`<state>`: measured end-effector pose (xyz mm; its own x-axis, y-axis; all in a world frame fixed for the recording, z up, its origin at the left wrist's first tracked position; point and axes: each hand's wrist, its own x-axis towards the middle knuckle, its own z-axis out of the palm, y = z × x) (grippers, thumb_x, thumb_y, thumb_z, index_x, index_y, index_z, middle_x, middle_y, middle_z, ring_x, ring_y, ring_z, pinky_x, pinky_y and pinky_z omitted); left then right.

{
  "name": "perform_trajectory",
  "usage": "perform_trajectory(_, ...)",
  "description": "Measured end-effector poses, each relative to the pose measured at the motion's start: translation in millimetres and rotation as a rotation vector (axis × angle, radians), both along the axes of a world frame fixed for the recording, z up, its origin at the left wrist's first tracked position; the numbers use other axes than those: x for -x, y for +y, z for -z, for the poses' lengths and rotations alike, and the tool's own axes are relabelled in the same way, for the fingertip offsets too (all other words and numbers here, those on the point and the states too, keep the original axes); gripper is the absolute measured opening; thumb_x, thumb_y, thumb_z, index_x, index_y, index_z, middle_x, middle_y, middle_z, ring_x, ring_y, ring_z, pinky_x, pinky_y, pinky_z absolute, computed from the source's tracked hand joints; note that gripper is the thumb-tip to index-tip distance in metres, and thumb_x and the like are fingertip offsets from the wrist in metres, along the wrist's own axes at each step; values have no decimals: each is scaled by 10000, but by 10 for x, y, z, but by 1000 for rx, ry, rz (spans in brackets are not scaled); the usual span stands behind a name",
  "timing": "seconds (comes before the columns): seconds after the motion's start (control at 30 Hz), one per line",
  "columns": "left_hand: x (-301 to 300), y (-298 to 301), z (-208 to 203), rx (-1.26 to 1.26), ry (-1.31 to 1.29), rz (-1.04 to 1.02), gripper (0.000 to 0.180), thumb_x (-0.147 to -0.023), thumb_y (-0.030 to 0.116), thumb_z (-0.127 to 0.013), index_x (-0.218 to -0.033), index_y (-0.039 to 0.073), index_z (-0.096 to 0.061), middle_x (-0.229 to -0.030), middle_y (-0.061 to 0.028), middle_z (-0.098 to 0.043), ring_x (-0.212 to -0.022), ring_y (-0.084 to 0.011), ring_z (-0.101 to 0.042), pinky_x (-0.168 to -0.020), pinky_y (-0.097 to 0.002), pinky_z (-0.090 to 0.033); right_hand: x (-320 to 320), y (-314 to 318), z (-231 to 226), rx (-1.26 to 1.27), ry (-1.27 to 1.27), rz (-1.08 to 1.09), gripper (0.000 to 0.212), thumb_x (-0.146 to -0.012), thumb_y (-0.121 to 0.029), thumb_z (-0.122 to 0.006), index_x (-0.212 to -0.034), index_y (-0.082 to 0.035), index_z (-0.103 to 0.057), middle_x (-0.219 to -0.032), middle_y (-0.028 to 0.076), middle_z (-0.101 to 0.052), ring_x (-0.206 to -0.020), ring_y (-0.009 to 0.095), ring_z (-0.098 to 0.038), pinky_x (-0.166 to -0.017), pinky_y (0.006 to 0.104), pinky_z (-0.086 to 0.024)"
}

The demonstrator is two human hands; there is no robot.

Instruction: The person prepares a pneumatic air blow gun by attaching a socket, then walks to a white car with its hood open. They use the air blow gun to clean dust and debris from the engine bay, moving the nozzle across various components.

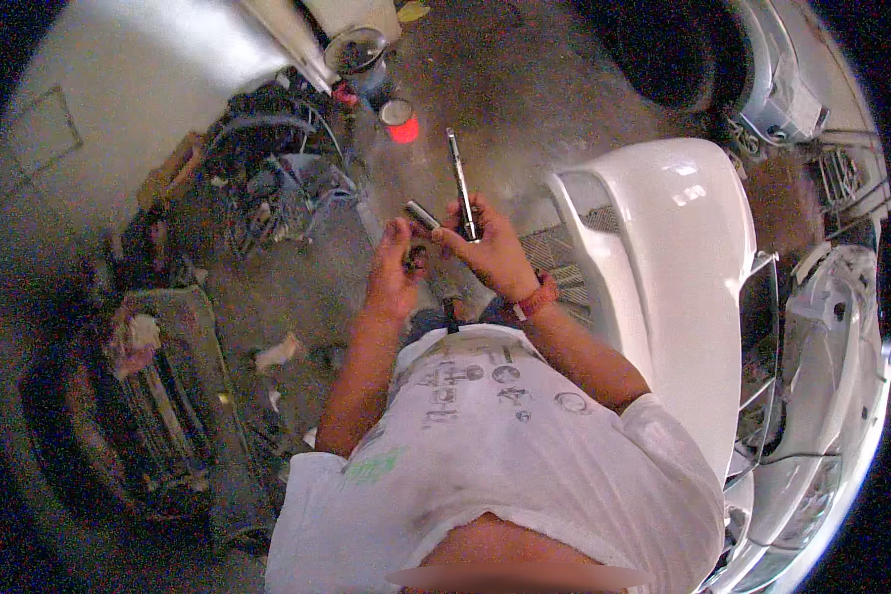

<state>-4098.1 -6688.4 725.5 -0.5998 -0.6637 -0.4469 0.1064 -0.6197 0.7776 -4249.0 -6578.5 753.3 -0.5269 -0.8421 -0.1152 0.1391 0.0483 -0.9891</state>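
Note:
My right hand is wrapped round a slim silver and black tool. It looks like a ratchet wrench, its long end pointing away from me and a thicker end at the palm. Between the two hands, a short silver cylinder, like a deep socket, touches the right thumb and reaches toward the left fingertips. My left hand is curled, thumb up, around a small dark thing that is mostly hidden by the fingers. A red band sits on the right wrist.
A large glossy white car bumper stands close on my right. Tangled wires and dark parts are heaped at the left. Ahead stand a red can and a tyre. A worn metal part lies at lower left.

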Motion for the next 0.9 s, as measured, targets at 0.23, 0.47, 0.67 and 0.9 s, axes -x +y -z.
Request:
perform_trajectory(0.23,1588,-1847,8,99,-36,177,298,-1037,412,-624,-1210,172,-658,-876,60,-625,-609,-29,-469,-512,-189,-338,1159,-1571,244,10,-5,86,428,-920,-193,-805,-1273,-37,-619,-924,5,-673,-792,85,-634,-676,258,-521)
perform_trajectory(0.47,3548,-3927,247,-47,41,-126,267,-1021,367,-650,-1196,166,-658,-790,31,-642,-491,-37,-465,-400,-190,-378,2791,-2957,254,124,259,43,547,-940,-149,-723,-1455,-74,-556,-1107,65,-690,-854,162,-628,-735,330,-517)
perform_trajectory(0.67,5210,-5468,531,44,-45,-346,260,-988,342,-703,-1141,149,-620,-814,8,-648,-596,-106,-600,-506,-252,-541,4440,-4418,136,-60,297,-165,541,-944,-159,-630,-1477,-133,-541,-1126,242,-707,-861,373,-719,-765,485,-560)
perform_trajectory(0.9,6850,-6413,846,43,-40,-438,227,-992,370,-695,-1023,169,-594,-807,-3,-649,-548,-72,-517,-452,-238,-404,6054,-5327,307,-149,313,-203,567,-912,-92,-615,-1476,-104,-563,-1042,204,-742,-690,267,-665,-690,386,-532)
